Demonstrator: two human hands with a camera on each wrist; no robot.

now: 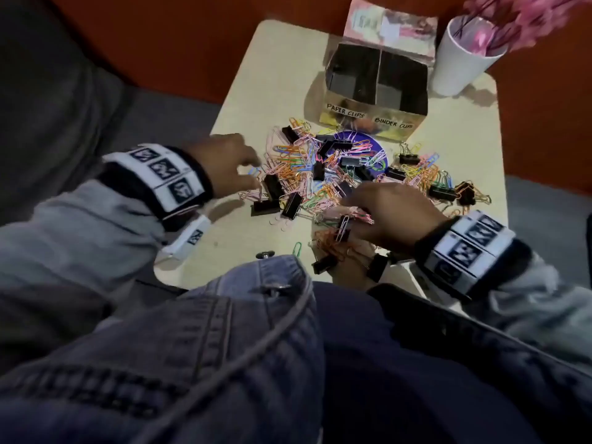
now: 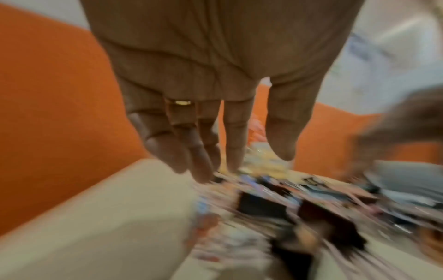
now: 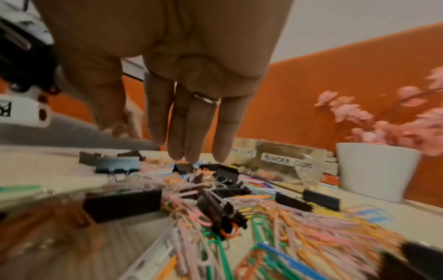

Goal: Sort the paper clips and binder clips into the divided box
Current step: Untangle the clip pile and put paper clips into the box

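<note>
- Head view: a small pale bench (image 1: 243,100) carries a mixed heap of coloured paper clips (image 1: 298,161) and black binder clips (image 1: 272,187). The clips lie flat with their long axes pointing every way; no common direction can be read.
- Head view: the divided box (image 1: 376,80) stands at the far edge of the heap, its long side facing the person, with the compartment marked PAPER CLIPS on the left and BINDER CLIPS on the right. Both compartments look dark; their contents cannot be made out.
- Head view: the left hand (image 1: 224,163) reaches in from the left, back upward, fingers extended toward the heap's left margin. The right hand (image 1: 390,213) lies over the heap's near right part, back upward, fingertips down among the clips. A white cup (image 1: 461,62) with pink flowers (image 1: 538,17) stands right of the box.
- Left wrist view: heavily blurred. The left hand (image 2: 215,75) shows its palm with fingers straight and slightly spread above the clips, holding nothing; a ring (image 2: 182,102) is on one finger. The head view hides this palm side.
- Right wrist view: the right hand (image 3: 167,66) hangs palm-side toward the camera, fingers straight and close together, tips just above the heap, thumb apart; nothing is gripped. A ring (image 3: 207,99) is visible.
- Right wrist view: the box (image 3: 275,163) is seen low and side-on, its BINDER CLIPS label legible, and the cup (image 3: 376,170) beside it; binder clips (image 3: 122,204) lie on their sides among paper clips (image 3: 299,223).
</note>
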